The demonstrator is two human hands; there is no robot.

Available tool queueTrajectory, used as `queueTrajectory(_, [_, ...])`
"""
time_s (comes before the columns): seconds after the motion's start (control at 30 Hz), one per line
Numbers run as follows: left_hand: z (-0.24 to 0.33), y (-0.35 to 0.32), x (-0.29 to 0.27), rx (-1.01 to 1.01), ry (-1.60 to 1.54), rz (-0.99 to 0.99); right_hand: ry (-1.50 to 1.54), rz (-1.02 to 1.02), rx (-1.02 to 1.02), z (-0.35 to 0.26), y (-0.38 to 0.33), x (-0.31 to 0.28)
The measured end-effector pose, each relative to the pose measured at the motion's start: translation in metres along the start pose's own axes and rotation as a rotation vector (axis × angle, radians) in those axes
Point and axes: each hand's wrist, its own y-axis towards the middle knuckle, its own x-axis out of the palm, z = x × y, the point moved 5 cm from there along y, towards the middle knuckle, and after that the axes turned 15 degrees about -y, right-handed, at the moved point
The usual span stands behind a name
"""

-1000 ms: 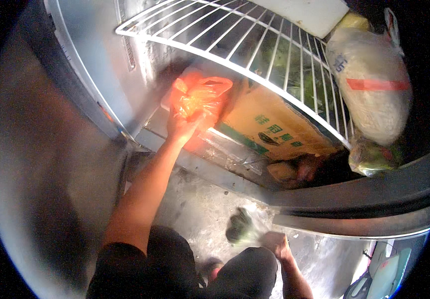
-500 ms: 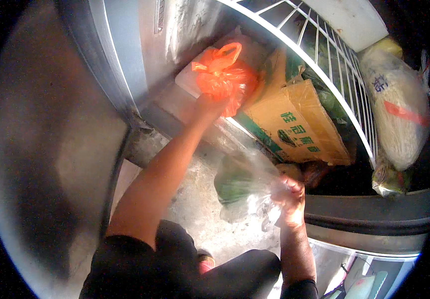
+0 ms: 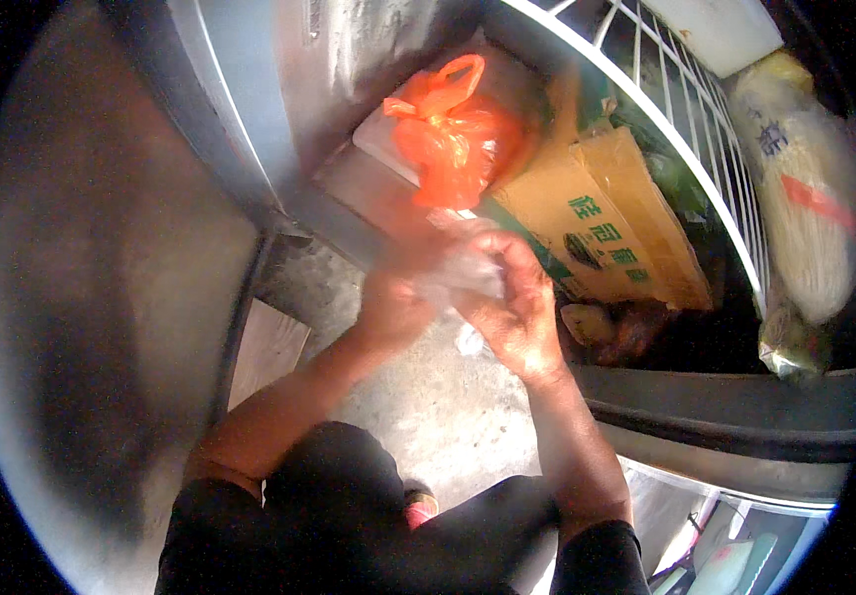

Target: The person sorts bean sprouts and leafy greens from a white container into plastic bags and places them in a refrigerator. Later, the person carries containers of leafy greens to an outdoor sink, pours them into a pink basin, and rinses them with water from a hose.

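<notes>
Withdrawn from the orange bag (image 3: 453, 139), the left hand (image 3: 395, 302) now meets the right hand (image 3: 517, 307) at the fridge's front edge, both closed around a clear plastic bag (image 3: 463, 270) held beside the cardboard box (image 3: 597, 223).

tan printed carton (image 3: 602, 223) beside orange bag (image 3: 453, 134)
</notes>
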Motion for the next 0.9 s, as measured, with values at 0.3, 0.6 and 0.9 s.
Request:
queueTrajectory(0.3, [-0.042, 0.000, -0.065, -0.484, -0.225, 0.554, 0.294, 0.163, 0.687, 0.109, -0.065, -0.032])
queueTrajectory(0.6, [-0.051, 0.006, -0.020, -0.439, -0.634, 0.249, 0.903, 0.075, 0.748, 0.126, -0.083, -0.016])
queueTrajectory(0.9, [-0.057, 0.003, 0.014, -0.582, -0.628, 0.095, 1.087, 0.121, 0.590, 0.125, -0.064, -0.003])
